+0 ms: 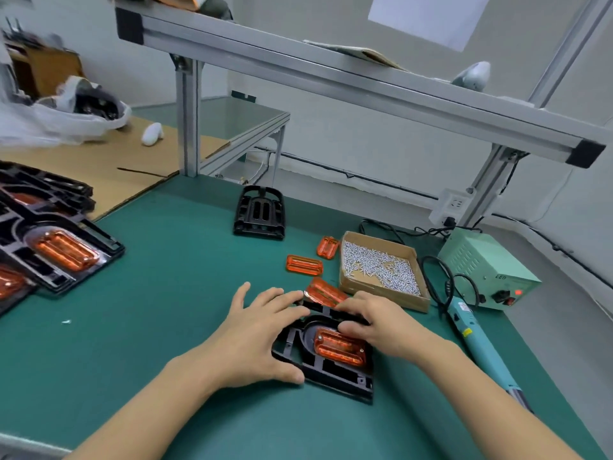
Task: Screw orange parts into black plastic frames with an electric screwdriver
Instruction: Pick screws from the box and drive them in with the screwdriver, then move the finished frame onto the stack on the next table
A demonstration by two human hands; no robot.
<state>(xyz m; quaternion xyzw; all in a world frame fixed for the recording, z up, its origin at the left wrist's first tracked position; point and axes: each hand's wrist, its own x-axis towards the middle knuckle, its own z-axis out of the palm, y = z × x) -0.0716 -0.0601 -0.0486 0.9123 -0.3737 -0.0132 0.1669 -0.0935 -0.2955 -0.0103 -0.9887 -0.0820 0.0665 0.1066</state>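
Both hands (pixel 318 330) rest over green bench mat (pixel 172 293).

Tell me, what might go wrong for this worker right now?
The orange part may not be screwed down yet, so it could shift in the black plastic frame under the right hand. The blue electric screwdriver lies near the right forearm and might get knocked.

Beside the matt green bench mat (pixel 172 260), the black plastic frame (pixel 326 370) looks dull, while its orange part (pixel 340 347) is glossy, translucent plastic. Right of the mat's centre, a brown cardboard box (pixel 381 293) holds shiny metal screws (pixel 378 268). Above it, brushed aluminium rails (pixel 331 78).
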